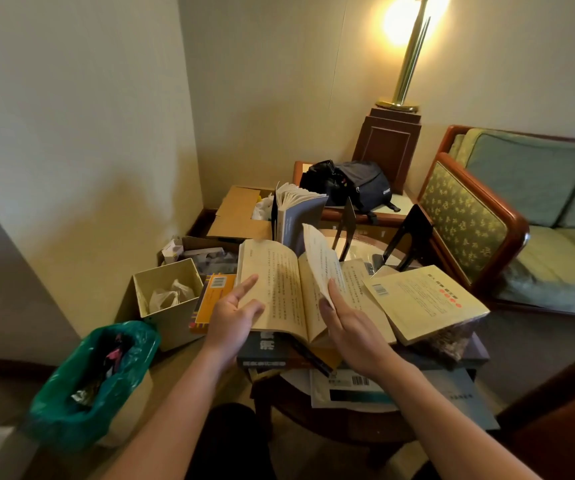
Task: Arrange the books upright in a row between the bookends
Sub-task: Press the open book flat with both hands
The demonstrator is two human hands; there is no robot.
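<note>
Evidently the open book [279, 289] lies flat on the pile [268, 355], not yet between the bookends [409, 233], so the left hand [234, 313] waits spread and empty while the right hand [352, 327] pushes a leaf [320, 258] over with straight fingers [336, 299], probably to close it.

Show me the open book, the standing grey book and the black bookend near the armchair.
open book [281, 289]: head view, its left page.
standing grey book [296, 220]: head view, its front cover.
black bookend [419, 221]: head view, its upright plate.
</note>
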